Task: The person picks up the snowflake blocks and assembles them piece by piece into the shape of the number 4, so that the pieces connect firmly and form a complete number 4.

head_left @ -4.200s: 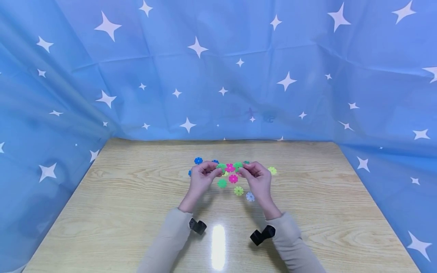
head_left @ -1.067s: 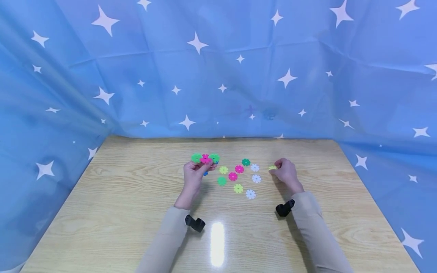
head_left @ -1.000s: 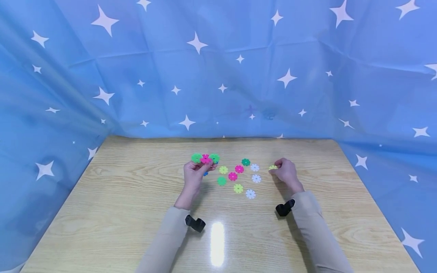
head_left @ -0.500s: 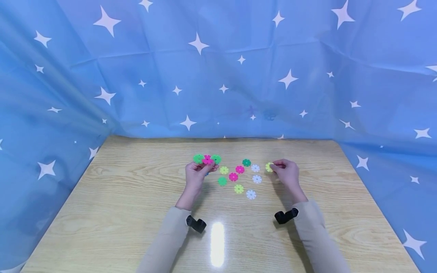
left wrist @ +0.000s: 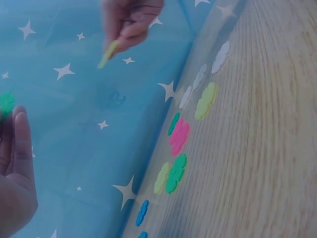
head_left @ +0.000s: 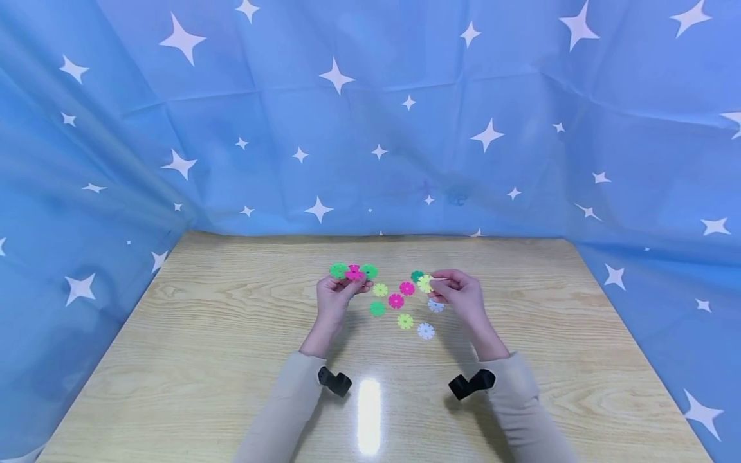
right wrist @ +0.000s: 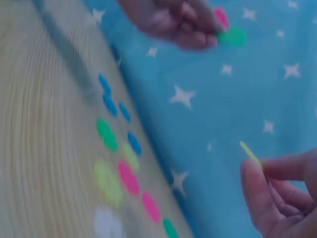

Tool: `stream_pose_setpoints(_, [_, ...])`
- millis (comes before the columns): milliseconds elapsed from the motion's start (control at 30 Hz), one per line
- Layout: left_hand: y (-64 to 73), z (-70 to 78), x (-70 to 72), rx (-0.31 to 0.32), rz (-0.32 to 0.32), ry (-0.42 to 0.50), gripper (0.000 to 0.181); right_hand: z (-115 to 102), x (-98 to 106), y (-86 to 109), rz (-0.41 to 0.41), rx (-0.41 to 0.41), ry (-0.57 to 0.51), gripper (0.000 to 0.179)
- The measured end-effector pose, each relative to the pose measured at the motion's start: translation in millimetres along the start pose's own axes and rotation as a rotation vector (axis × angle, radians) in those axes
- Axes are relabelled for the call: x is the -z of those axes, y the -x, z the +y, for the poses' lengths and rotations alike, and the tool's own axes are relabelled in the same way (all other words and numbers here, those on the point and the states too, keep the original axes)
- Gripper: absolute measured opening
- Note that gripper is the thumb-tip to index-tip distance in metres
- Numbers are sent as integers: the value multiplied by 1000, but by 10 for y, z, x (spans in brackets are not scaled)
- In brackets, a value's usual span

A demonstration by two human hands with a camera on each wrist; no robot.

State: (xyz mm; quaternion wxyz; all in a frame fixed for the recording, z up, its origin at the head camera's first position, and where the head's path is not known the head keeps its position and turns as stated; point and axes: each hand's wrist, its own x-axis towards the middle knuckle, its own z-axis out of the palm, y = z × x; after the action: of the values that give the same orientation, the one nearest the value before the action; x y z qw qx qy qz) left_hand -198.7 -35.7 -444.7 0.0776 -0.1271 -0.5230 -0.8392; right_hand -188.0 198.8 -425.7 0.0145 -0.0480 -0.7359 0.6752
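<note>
My left hand (head_left: 334,302) pinches a joined row of three notched plastic discs, green, pink and green, by the pink disc (head_left: 354,272) in the middle. The row is raised above the table. In my right hand (head_left: 463,299) a yellow notched disc (head_left: 424,283) is pinched between thumb and fingers, also raised; the right wrist view shows this yellow disc (right wrist: 250,152) edge-on. A gap separates the held yellow disc from the green disc (head_left: 368,271) at the row's right end. Part of a white disc (head_left: 435,305) shows below the right hand.
Loose discs lie between the hands: pink (head_left: 396,301), green (head_left: 377,308), yellow (head_left: 404,321), white (head_left: 426,331) and dark green (head_left: 417,276) among them. Several blue discs (right wrist: 110,104) lie near the left hand, mostly hidden in the head view. A starry blue curtain (head_left: 370,116) backs the wooden table (head_left: 202,360).
Both hands earlier held the row together. The right hand then let go, picked up the yellow disc at the right and carried it leftward. The left hand moved left with the row, then stayed nearly still.
</note>
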Motion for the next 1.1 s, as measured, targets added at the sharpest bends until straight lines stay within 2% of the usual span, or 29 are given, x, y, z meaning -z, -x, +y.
stream_pose_setpoints(300, [15, -7, -16, -4, -11, 6, 25, -146, -306, 102, -56, 26, -138, 27])
stream_pose_setpoints(533, [39, -23, -52, 28, -7, -1, 30, -226, -464, 146, -64, 39, -176, 25])
stream_pose_setpoints(733, [57, -21, -76, 38, -4, 4, 31, -273, -540, 172, -71, 38, -177, 25])
stream_pose_setpoints(933, [64, -21, -77, 58, 4, -38, 26, -297, -552, 186, -84, 8, -184, 25])
stream_pose_setpoints(1100, [70, -31, -80, 36, 2, -48, 26, -327, -569, 197, -97, -25, -224, 26])
